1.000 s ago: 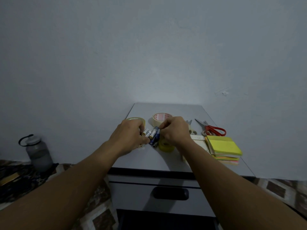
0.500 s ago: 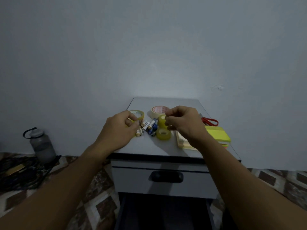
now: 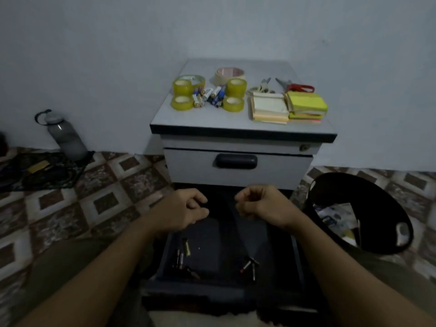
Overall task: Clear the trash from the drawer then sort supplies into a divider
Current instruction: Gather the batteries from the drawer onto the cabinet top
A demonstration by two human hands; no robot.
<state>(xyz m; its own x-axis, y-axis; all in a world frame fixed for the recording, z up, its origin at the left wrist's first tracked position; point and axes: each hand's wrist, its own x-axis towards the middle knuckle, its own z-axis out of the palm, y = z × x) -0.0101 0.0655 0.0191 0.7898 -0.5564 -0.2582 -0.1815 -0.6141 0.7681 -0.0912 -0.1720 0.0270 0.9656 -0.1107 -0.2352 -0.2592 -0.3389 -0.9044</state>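
- Two hands hover over the open drawer (image 3: 224, 251), low in front of the cabinet; left hand (image 3: 186, 208) above its back-left part, fingers loosely curled, nothing seen in its grasp; right hand (image 3: 262, 206) above the back-right part, likewise loosely curled and holding nothing I can see
- Drawer: dark, shallow, pulled fully out toward the person; the floor is mostly bare dark surface
- Loose items in it: a few small batteries (image 3: 186, 247) lying at the left; another small cluster (image 3: 246, 265) at the front right, too dim to identify with certainty
- Upper drawer (image 3: 188, 166) is closed; pale grey front, dark recessed handle (image 3: 236, 161)
- Cabinet top (image 3: 212, 119) carries the supplies; four small yellow tape rolls (image 3: 182, 86) stand in two pairs, with a heap of batteries (image 3: 210, 95) between the pairs
- Behind them are two wider rolls; a pale masking tape roll (image 3: 230, 74) sits nearest the wall
- To the right: small scissors (image 3: 263, 86) beside red-handled scissors (image 3: 296, 86); in front of these, a pale stack of sticky notes (image 3: 269, 108) touches a yellow-green stack (image 3: 306, 103)
- Black bin (image 3: 330, 185) stands on the floor to the right of the drawer; crumpled paper trash (image 3: 335, 215) lies inside
- Grey water bottle (image 3: 66, 135) stands against the wall, well to the left
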